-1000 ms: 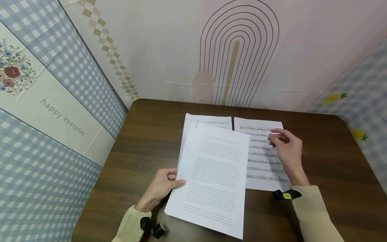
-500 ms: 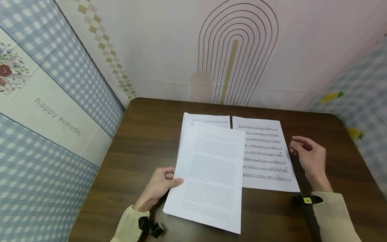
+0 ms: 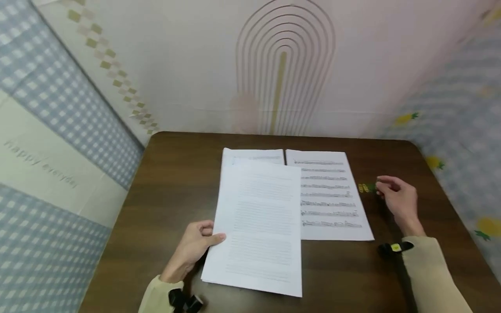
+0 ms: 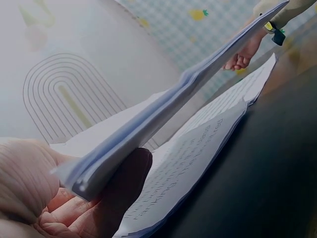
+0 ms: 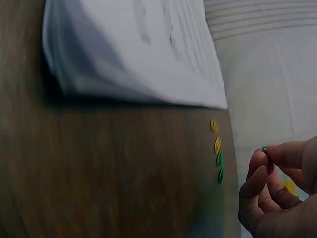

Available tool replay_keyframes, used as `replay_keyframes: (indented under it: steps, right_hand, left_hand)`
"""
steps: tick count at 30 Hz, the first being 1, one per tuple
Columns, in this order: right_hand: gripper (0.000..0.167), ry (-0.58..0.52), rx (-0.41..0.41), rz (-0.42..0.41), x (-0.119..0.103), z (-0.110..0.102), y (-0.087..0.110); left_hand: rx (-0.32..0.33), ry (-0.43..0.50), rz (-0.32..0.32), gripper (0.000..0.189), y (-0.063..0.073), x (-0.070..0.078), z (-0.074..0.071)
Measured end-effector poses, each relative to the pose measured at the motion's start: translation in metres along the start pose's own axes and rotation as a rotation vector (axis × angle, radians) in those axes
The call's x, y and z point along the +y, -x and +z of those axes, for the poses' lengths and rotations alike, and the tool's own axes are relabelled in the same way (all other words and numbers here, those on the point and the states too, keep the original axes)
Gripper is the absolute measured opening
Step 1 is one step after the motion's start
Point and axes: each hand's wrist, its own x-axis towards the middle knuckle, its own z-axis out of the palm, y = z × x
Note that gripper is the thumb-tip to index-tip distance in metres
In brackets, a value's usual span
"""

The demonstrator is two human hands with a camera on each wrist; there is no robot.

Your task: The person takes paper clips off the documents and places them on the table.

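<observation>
My left hand (image 3: 193, 245) holds a thin stack of printed sheets (image 3: 256, 230) by its left edge, thumb on top and fingers underneath. In the left wrist view this stack (image 4: 163, 106) is raised at a slant over another pile of printed paper (image 4: 183, 173) on the table. To the right, my right hand (image 3: 400, 200) is beside the sheet music (image 3: 328, 195). Its thumb and index finger pinch a small green paper clip (image 5: 264, 148). Near it on the table lies a short row of clips, including a yellow clip (image 5: 217, 144) and a green clip (image 5: 221, 175).
Everything lies on a dark brown wooden table (image 3: 176, 182). A pale cloth with an arch pattern (image 3: 285, 87) hangs behind its far edge, and blue checked cloth (image 3: 51, 243) hangs at the left side.
My right hand has moved off the sheet music to the right, beside the small clips. The left hand still grips its stack. The head view has turned somewhat to the right.
</observation>
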Motion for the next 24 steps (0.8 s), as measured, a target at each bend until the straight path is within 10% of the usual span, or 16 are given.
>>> replay_keyframes:
  steps: [24]
  right_hand:
    - [0.037,0.255,-0.054,-0.054,0.030,-0.010,-0.023]
  left_hand:
    - [0.088,-0.027,-0.050,0.033,-0.005,0.001,-0.001]
